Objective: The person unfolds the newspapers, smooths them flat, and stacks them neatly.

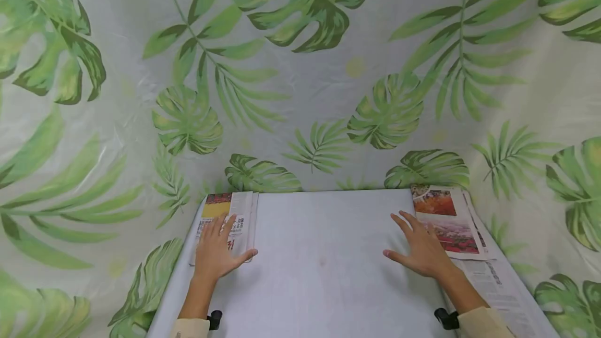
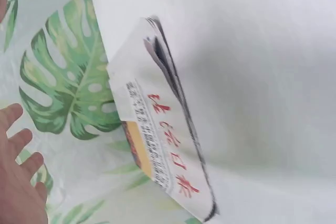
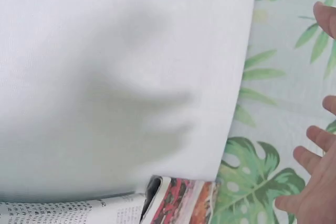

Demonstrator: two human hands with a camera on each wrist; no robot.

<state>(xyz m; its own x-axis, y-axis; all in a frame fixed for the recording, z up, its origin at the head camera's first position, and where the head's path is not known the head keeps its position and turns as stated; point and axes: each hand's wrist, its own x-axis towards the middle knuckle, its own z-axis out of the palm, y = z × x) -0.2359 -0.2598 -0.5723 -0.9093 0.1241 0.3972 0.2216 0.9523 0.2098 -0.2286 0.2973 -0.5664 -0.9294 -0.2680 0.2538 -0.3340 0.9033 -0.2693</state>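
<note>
My left hand [image 1: 216, 249] hovers with spread fingers over a folded newspaper [image 1: 241, 223] at the table's left edge. Red and black print shows on that newspaper in the left wrist view, its folded edge facing the table's middle. On the other side, my right hand [image 1: 420, 249] is held up with thumb and fingers apart, beside a second newspaper [image 1: 457, 223] with colour photographs. Neither hand holds anything. The right wrist view has the fingers [image 3: 310, 161] at its right border, and the left wrist view has the other hand's fingers [image 2: 21, 140] at its left border.
A white cloth-covered table [image 1: 324, 270] lies between the two newspapers. More printed sheets [image 1: 493, 291] extend along its right side toward me. A leaf-patterned curtain [image 1: 314, 98] encloses the back and both sides. Dark wrist straps [image 1: 215, 320] sit at both cuffs.
</note>
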